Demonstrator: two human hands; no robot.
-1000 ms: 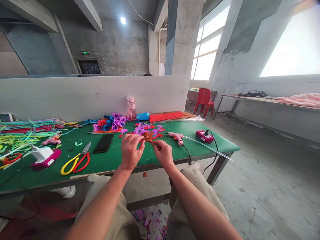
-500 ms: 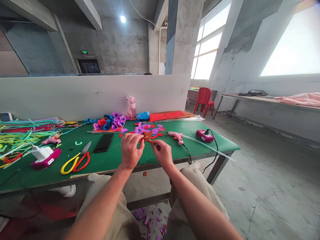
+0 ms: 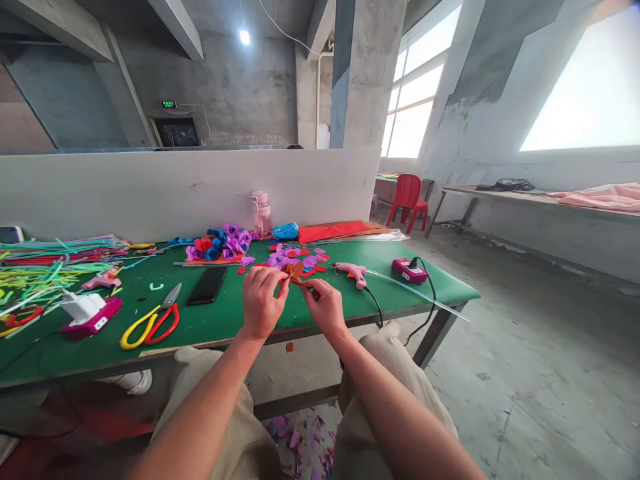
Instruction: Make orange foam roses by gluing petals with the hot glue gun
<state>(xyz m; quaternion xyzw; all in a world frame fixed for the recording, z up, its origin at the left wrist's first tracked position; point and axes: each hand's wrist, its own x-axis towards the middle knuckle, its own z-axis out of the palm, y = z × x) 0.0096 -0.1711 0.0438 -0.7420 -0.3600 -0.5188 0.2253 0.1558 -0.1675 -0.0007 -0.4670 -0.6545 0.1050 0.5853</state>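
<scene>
Between both hands, above the front of the green table [image 3: 400,307], is a brown paper flower [image 3: 293,269]. My left hand [image 3: 263,297] pinches it from the left, thumb and fingers closed. From the right, my right hand [image 3: 324,305] closes its fingertips on the flower's lower part; the exact grip is partly hidden. Just behind lie loose purple and red paper petals [image 3: 285,256]. A pink glue gun [image 3: 354,274] rests to the right of my right hand. Left of my left hand lies a black phone [image 3: 207,287].
Scissors [image 3: 154,323] with yellow and red handles lie at left, near a magenta power socket [image 3: 95,317] and pipe cleaners [image 3: 60,257]. Finished paper flowers [image 3: 220,243], a pink bottle [image 3: 261,212] and red paper [image 3: 333,231] stand behind. Another magenta socket [image 3: 409,271] sits at right with cords.
The brown flower has turned slightly between my fingers. Both hands stay in nearly the same place, and nothing else on the table has moved.
</scene>
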